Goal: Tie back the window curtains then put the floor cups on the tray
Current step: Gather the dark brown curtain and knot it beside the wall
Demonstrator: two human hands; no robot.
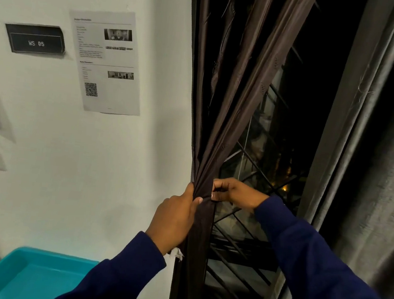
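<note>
At window's left edge, brown curtain point(220, 132) bunched tight. Left hand point(174, 217) wrapped round bundle to keep gathered; right hand point(231, 192) fingers pinching fabric, likely knotting. Tray point(17, 274) below-left, no cups visible.

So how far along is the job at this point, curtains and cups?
Done: the brown curtain is gathered into a bunch at the window's left edge. In hand: the left hand grips the bunch while the right hand pinches it at the gathered point; no finished tie shows. Left: the grey curtain hangs loose, the teal tray holds no cups, and no cups are in view.
</note>
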